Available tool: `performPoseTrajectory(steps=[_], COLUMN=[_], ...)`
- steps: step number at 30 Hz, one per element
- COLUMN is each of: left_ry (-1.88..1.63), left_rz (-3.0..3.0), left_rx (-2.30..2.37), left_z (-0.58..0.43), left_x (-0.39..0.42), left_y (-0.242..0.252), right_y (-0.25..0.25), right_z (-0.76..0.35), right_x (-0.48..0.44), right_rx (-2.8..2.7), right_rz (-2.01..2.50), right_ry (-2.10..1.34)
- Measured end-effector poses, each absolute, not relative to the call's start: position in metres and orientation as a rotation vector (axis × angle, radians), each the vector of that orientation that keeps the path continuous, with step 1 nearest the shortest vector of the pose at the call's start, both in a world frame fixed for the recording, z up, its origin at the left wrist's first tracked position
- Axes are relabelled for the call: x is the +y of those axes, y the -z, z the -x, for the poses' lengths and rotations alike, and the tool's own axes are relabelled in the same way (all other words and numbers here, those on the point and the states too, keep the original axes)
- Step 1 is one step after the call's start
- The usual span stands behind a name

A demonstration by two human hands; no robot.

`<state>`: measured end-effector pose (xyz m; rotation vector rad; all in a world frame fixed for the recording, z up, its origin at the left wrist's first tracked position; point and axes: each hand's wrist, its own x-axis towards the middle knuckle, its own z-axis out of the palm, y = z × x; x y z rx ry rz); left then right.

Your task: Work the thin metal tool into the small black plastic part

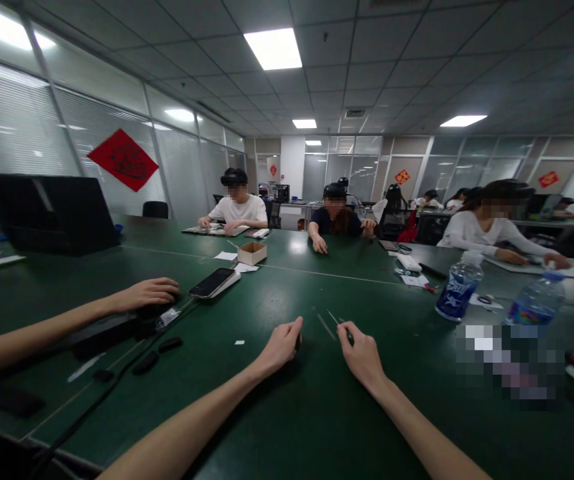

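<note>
My left hand [279, 345] is closed just above the green table [297, 413], thumb pressed against the curled fingers. A small dark bit shows at its fingertips, too unclear to name. Across a short gap, my right hand [361, 352] pinches a thin, pale stick [333, 317] between thumb and fingers; it points up and away to the left. Beside the stick, a faint pale streak shows on the tabletop; I cannot tell whether it is an object or a reflection. A small white scrap [239, 343] lies left of my left hand.
Another person's hand [154, 292] rests on a dark mouse at the left, near cables and a phone [212, 283]. A small open box [252, 253] stands farther back. Bottles [459, 287] stand at the right. Co-workers sit across the table.
</note>
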<state>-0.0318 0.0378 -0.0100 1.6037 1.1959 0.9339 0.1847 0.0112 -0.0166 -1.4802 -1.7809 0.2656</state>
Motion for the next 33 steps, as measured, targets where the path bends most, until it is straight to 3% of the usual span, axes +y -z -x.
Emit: performPoseTrajectory(steps=[8,16,33], left_ry=[-0.922,-0.93,-0.831], left_rz=[-1.609,-1.555,-1.559], left_rx=[1.056,1.015,0.857], left_z=[0.036,0.037,0.04], left_x=[0.043,0.045,0.044], left_y=[0.021,0.02,0.011], right_y=[0.01,0.003,0.003], right_z=[-0.171,-0.162,-0.16], right_x=[-0.003,-0.015,-0.018], right_rx=[-2.016,-2.293,-2.32], right_rz=[1.402,1.188,1.155], right_ry=[-0.118,-0.189,-0.237])
